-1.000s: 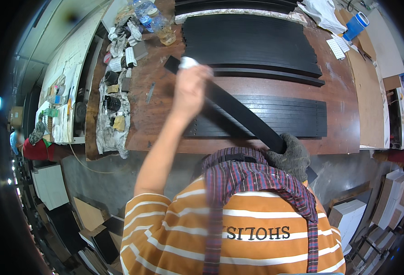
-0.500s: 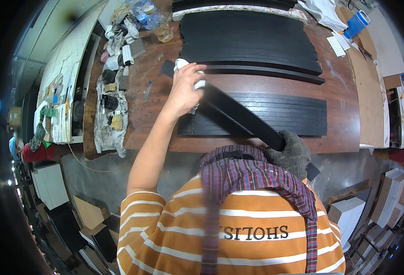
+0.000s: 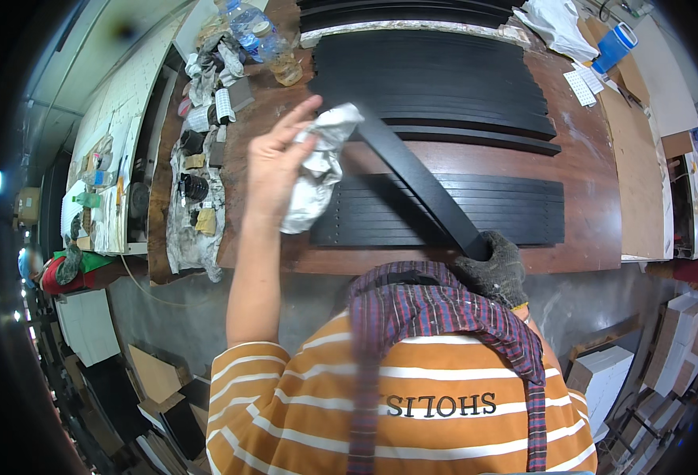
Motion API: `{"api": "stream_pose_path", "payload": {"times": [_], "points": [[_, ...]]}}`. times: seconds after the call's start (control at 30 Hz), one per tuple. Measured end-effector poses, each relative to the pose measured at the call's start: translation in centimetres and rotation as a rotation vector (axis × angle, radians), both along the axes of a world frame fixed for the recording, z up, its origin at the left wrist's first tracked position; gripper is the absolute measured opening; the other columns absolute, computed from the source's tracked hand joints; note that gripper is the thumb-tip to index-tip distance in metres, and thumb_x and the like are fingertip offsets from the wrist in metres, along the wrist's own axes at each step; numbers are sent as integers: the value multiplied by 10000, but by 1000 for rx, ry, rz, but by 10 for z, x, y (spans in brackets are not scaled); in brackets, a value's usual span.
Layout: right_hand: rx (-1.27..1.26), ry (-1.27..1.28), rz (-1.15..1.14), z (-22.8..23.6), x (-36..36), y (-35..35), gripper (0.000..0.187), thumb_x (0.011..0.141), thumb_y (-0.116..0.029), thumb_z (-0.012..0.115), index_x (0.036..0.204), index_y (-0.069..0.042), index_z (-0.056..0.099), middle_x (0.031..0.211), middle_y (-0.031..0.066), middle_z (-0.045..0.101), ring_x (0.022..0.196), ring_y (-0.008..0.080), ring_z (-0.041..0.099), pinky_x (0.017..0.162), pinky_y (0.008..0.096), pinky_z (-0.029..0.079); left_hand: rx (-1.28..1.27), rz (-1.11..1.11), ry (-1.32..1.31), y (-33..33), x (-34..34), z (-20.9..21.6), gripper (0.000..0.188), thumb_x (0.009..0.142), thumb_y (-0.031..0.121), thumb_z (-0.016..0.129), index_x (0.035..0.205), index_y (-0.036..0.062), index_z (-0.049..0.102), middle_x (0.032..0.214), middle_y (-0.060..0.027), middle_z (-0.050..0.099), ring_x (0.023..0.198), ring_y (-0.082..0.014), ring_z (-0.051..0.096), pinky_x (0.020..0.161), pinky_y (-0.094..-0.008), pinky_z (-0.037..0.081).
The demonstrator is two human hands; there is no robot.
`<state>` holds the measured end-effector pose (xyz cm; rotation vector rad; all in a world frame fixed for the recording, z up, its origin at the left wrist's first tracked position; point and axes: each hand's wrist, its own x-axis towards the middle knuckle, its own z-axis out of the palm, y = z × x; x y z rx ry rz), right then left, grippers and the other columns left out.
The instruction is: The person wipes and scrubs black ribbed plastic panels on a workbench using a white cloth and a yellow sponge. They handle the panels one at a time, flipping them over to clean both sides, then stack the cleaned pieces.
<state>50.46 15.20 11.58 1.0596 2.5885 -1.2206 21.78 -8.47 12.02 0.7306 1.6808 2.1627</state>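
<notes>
My bare left hand (image 3: 274, 170) is raised beside the far end of a black bar (image 3: 412, 178). A crumpled white cloth (image 3: 316, 176) hangs from it, pinched by the thumb, with the other fingers partly stretched out. The bar slants from upper left to lower right above the table. Its near end is gripped by my right hand (image 3: 493, 271), which wears a dark grey knit glove. Below the bar lies a row of flat black slats (image 3: 495, 207), some with small holes near their ends. The cloth touches or overlaps the bar's far tip; I cannot tell which.
A larger bank of black slats (image 3: 428, 75) fills the far side of the brown table (image 3: 594, 214). On the left a stained cloth (image 3: 195, 257) carries sponge blocks and a dark jar (image 3: 194, 187). Plastic bottles (image 3: 274, 51) stand far left, a blue cup (image 3: 616, 46) far right.
My left hand has moved left and off the bar's far end, and the cloth now hangs loose and spread. The right hand keeps hold of the bar, whose far end has shifted up.
</notes>
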Motion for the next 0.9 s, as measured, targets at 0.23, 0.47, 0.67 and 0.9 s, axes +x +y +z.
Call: {"api": "stream_pose_path", "payload": {"times": [0.23,0.47,0.67,0.9], "points": [[-138,243,46,-24,2,14,397,732,-286,818,975,8,709,824,144,707,749,271,665,741,394,539,-465,195,92,-28,-24,53,178,946,39,645,1063,-60,735,990,-91,742,815,-137,687,733,-255,527],[-1253,309,-217,-26,2,29,295,777,-81,718,1033,59,674,814,106,682,626,164,628,571,279,520,56,92,-130,-23,-43,40,171,995,77,619,1101,-46,674,958,-82,730,797,-136,699,732,-273,562],[-1259,261,-39,-30,-8,46,317,814,-35,665,1115,64,685,939,135,719,754,175,675,715,298,570,89,4,19,50,44,50,189,957,-34,567,1098,-7,689,987,-89,731,854,-134,696,775,-289,576],[-760,269,322,-26,-10,36,406,811,-161,771,1193,-53,685,1107,71,735,983,187,686,883,312,537,-674,-372,1472,100,98,-3,597,814,74,682,1369,273,583,1466,5,535,1355,-215,493,1174,-658,229]]}}
